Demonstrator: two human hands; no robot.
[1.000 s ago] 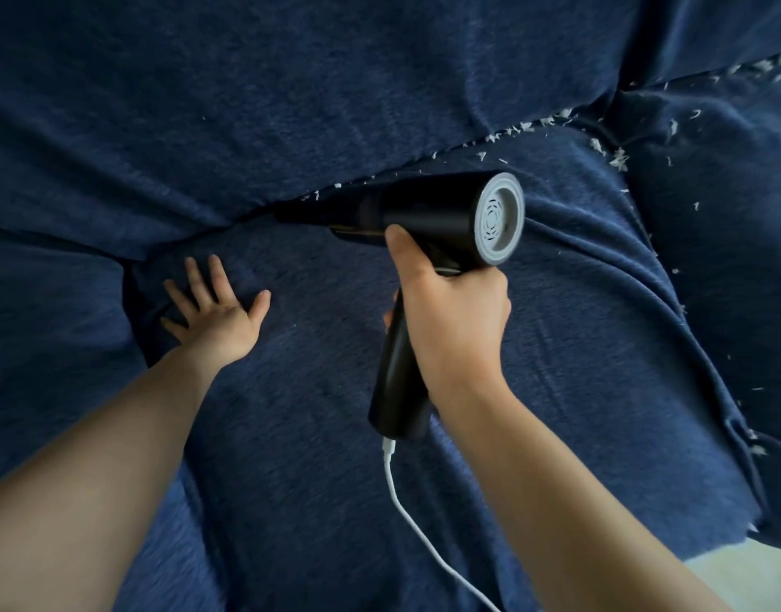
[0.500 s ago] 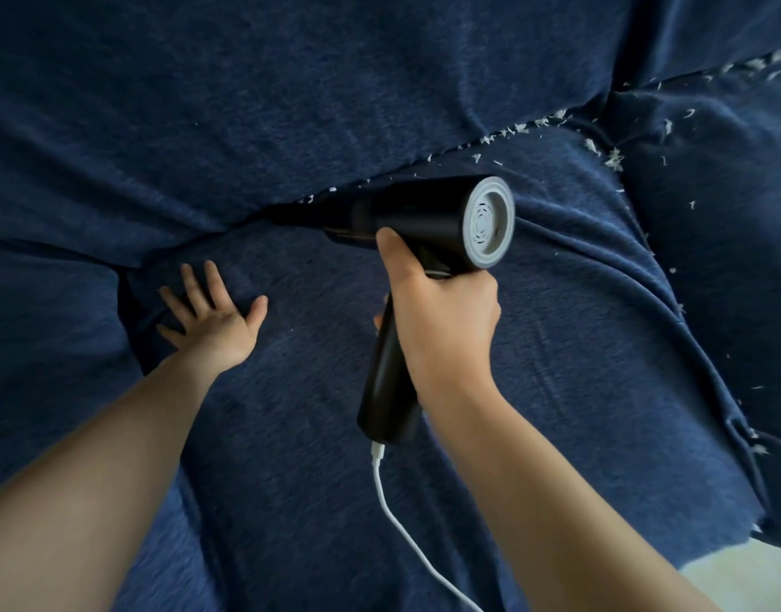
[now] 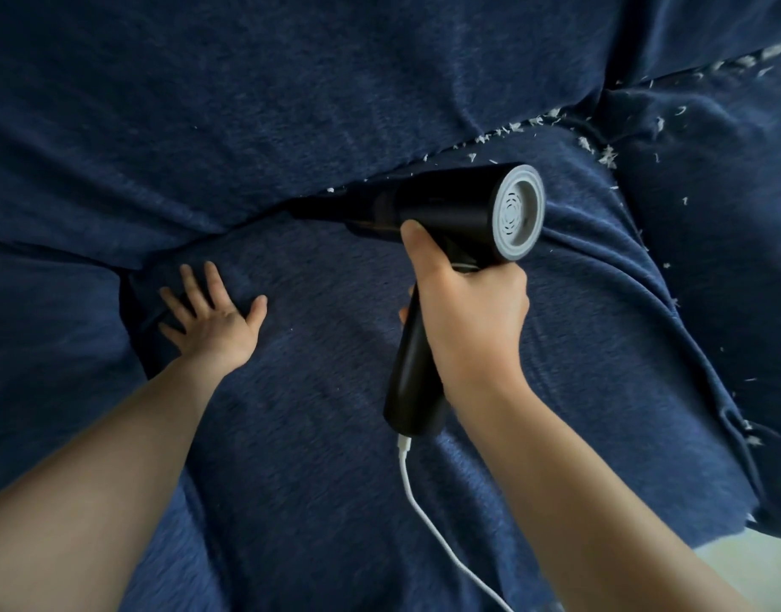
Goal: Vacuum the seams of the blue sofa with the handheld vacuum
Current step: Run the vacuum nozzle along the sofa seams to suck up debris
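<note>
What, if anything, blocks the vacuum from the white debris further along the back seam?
Nothing visible does. The handheld vacuum, gripped by the right hand, has its nozzle in the back seam; the white debris lies unobstructed behind it. The left hand rests flat, aside.

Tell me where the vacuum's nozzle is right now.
In the head view, the vacuum nozzle sits centre frame, tucked into the seam between backrest and seat cushion, up and right of the flat left hand.

Sofa dark navy, faintly heathered weave; vacuum matte black with light grey ribbed end cap; cable white; white flecks along seam; pale floor patch.
</note>
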